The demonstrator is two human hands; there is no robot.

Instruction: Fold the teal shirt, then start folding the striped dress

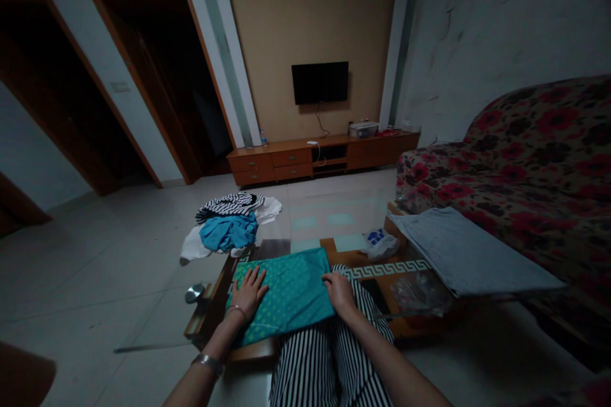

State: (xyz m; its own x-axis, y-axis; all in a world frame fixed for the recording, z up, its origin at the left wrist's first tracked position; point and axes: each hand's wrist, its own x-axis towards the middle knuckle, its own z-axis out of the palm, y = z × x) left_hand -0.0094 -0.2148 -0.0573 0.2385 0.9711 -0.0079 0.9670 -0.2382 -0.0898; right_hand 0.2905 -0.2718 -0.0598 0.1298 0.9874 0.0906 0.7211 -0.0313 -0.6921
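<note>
A teal cloth [291, 292] with light green dots, folded into a rough rectangle, lies over the glass-topped table and the edge of my lap. My left hand [248, 292] rests flat on its left part, fingers spread. At the right edge, my right hand [338, 292] pinches the cloth between thumb and fingers. Black-and-white striped fabric [305, 369] covers my legs below it. To the right, a pale grey-blue folded garment [472, 248] lies flat on the table's end.
A heap of clothes with a blue garment [229, 232] and a striped one [229, 205] sits at the table's far left. A plastic bag [380, 244] and clear plastic packaging [417, 294] lie on the table. A flowered sofa [520, 140] stands right; a TV cabinet [291, 159] is ahead.
</note>
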